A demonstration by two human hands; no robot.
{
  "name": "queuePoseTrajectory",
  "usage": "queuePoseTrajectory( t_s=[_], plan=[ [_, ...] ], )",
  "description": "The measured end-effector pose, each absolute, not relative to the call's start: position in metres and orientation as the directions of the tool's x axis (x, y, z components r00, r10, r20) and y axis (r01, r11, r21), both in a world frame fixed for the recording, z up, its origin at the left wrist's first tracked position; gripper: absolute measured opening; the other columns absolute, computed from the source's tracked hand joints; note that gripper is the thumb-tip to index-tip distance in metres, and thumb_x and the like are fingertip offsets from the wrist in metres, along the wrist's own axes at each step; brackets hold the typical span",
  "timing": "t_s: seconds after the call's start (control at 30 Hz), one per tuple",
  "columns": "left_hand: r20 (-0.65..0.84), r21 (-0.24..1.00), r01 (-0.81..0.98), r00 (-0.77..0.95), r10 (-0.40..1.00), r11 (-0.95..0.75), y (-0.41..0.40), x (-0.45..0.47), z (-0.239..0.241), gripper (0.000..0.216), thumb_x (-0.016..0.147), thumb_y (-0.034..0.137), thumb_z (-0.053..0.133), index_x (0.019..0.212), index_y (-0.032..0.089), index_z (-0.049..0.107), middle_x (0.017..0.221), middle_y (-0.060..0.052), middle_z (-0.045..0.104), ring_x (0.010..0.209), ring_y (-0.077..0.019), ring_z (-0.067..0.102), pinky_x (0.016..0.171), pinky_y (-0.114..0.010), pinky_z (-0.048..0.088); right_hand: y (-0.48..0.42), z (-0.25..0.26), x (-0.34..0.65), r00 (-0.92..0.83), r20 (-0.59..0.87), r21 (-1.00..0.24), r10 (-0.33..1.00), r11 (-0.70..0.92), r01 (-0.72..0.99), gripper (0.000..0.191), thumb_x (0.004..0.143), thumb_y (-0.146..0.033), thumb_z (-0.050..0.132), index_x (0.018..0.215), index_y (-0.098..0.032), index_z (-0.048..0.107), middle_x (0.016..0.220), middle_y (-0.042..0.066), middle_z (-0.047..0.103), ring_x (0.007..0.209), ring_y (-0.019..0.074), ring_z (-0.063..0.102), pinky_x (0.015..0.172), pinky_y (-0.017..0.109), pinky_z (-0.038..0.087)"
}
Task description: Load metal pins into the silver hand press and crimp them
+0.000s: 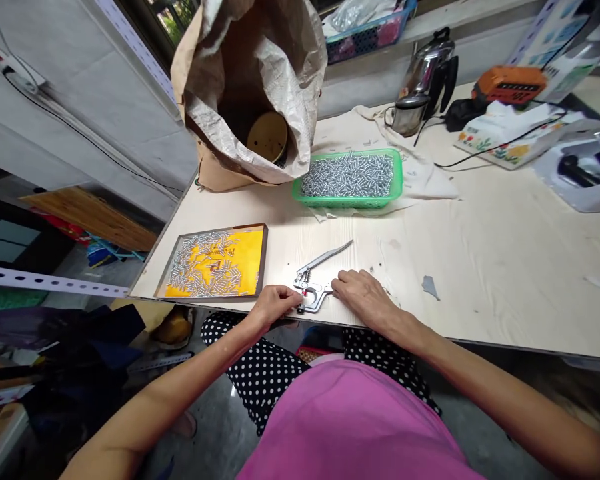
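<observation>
A metal plier-like press tool (314, 280) lies on the pale wooden table (480, 253) near its front edge, one long handle pointing up and right. My left hand (275, 303) is curled in a pinch at the tool's left jaw; what it pinches is too small to name. My right hand (360, 293) rests on the tool's right side, fingers bent against the metal body. Left of my hands sits a brown-framed yellow tray (230, 263) strewn with several small silvery metal pieces.
A green basket (397, 180) full of small metal pieces stands behind the tool. A large open paper sack (260, 80) stands at the back left. A kettle (425, 77), an orange device (510, 83), cables and boxes crowd the back right.
</observation>
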State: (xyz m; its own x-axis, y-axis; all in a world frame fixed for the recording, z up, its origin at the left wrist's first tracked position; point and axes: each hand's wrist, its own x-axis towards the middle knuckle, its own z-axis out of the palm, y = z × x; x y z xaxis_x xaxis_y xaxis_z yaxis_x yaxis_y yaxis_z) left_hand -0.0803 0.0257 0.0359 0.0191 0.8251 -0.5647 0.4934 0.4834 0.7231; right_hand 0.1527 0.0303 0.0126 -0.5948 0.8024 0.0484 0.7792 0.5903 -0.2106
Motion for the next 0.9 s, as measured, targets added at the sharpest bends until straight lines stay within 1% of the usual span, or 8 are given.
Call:
queuePoseTrajectory(
  t_s=[0.27,0.4,0.57,0.67,0.73,0.77,0.8,0.9],
  plan=[
    [-0.585,0.722,0.469,0.021,0.811,0.509,0.025,-0.072,0.038,0.031,0.070,0.042,0.075,0.072,0.012,0.067,0.051,0.004,0.053,0.044,-0.0068,0.039,0.044,-0.020,0.030,0.027,0.018,0.153,-0.570,0.056,-0.232,0.820,0.566,0.791,0.016,0.095,-0.012,0.049,0.091,-0.018,0.063,0.090,0.006,0.063,0.082,0.0195,0.055,0.069,0.034,0.031],
    [-0.616,0.675,0.508,-0.012,0.788,0.535,0.028,-0.070,0.042,0.025,0.071,0.035,0.074,0.071,0.013,0.065,0.051,0.004,0.054,0.046,-0.0079,0.045,0.046,-0.020,0.037,0.027,0.017,0.152,-0.563,0.061,-0.229,0.825,0.560,0.796,0.017,0.094,-0.009,0.048,0.092,-0.017,0.064,0.090,0.006,0.062,0.082,0.0193,0.055,0.069,0.034,0.031],
    [-0.679,0.605,0.562,-0.006,0.734,0.565,0.034,-0.069,0.047,0.022,0.072,0.031,0.074,0.068,0.014,0.063,0.051,0.004,0.055,0.047,-0.0082,0.048,0.047,-0.020,0.040,0.026,0.014,0.151,-0.552,0.068,-0.249,0.831,0.550,0.797,0.018,0.094,-0.009,0.048,0.092,-0.017,0.064,0.089,0.007,0.063,0.079,0.0186,0.055,0.068,0.033,0.031],
    [-0.702,0.590,0.570,0.015,0.712,0.571,0.038,-0.069,0.048,0.021,0.073,0.030,0.074,0.067,0.014,0.062,0.050,0.004,0.054,0.046,-0.0079,0.048,0.047,-0.020,0.041,0.025,0.015,0.152,-0.552,0.061,-0.278,0.832,0.545,0.791,0.015,0.095,-0.014,0.049,0.093,-0.016,0.064,0.092,0.008,0.063,0.082,0.0196,0.056,0.070,0.033,0.034],
    [-0.710,0.593,0.566,0.031,0.704,0.573,0.038,-0.070,0.048,0.023,0.072,0.031,0.075,0.065,0.014,0.062,0.050,0.004,0.054,0.046,-0.0077,0.048,0.048,-0.020,0.042,0.027,0.019,0.155,-0.559,0.054,-0.319,0.828,0.545,0.776,0.012,0.095,-0.023,0.055,0.098,-0.016,0.064,0.099,0.009,0.064,0.087,0.0210,0.057,0.073,0.032,0.037],
    [-0.711,0.595,0.563,0.037,0.702,0.573,0.039,-0.070,0.047,0.024,0.071,0.032,0.075,0.064,0.014,0.061,0.050,0.004,0.054,0.045,-0.0075,0.048,0.048,-0.020,0.042,0.030,0.022,0.157,-0.560,0.059,-0.334,0.827,0.545,0.770,0.019,0.093,-0.030,0.059,0.105,-0.016,0.063,0.107,0.011,0.064,0.093,0.0226,0.057,0.076,0.033,0.039],
    [-0.712,0.597,0.561,0.041,0.700,0.574,0.039,-0.070,0.047,0.026,0.070,0.033,0.076,0.063,0.014,0.061,0.050,0.004,0.054,0.045,-0.0074,0.048,0.048,-0.020,0.042,0.035,0.024,0.160,-0.555,0.072,-0.337,0.829,0.544,0.768,0.032,0.090,-0.037,0.065,0.114,-0.015,0.061,0.117,0.013,0.062,0.100,0.0252,0.056,0.081,0.035,0.040],
    [-0.712,0.596,0.560,0.036,0.702,0.576,0.038,-0.071,0.046,0.028,0.069,0.034,0.078,0.063,0.013,0.061,0.050,0.004,0.054,0.044,-0.0071,0.048,0.048,-0.020,0.042,0.056,0.031,0.168,-0.543,0.106,-0.290,0.833,0.548,0.785,0.080,0.076,-0.053,0.076,0.139,-0.014,0.045,0.147,0.021,0.041,0.128,0.0370,0.042,0.096,0.046,0.039]
  ],
)
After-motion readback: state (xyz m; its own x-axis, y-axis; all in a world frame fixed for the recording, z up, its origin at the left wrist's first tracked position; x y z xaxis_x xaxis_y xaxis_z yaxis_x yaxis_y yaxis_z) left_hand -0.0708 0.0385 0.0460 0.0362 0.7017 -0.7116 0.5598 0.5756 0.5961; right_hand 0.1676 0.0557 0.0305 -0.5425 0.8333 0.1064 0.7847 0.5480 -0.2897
